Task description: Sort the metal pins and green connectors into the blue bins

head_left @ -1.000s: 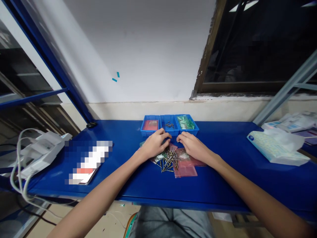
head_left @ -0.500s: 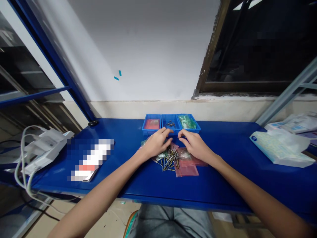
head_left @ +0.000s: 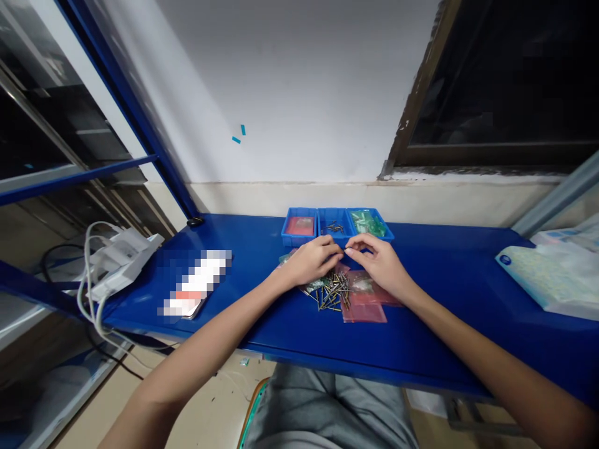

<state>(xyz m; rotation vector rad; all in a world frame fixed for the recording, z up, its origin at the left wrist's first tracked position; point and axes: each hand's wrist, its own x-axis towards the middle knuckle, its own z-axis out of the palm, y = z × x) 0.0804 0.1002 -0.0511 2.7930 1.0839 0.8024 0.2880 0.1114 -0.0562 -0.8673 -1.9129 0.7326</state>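
My left hand (head_left: 316,259) and my right hand (head_left: 378,260) almost meet at the fingertips, just in front of three small blue bins. Both have their fingers pinched together. A tiny dark piece shows at the right fingertips, too small to name. Below the hands lies a heap of thin metal pins (head_left: 331,293), some silvery, some brass-coloured, partly covered by my left hand. Pink plastic bags (head_left: 365,313) lie right of the heap, partly under my right hand. Several similar metal pieces (head_left: 333,227) sit in the middle bin (head_left: 340,240).
Pink bags (head_left: 300,224) fill the left bin and green bags (head_left: 367,222) the right one. A blurred-out phone (head_left: 196,287) lies to the left on the blue table (head_left: 262,324), beyond it a white power strip with cables (head_left: 124,262). A tissue pack (head_left: 533,280) stands at right.
My hands have come closer together, the fingertips now nearly touching. The view has shifted, so bins and heap appear farther right and slightly higher.
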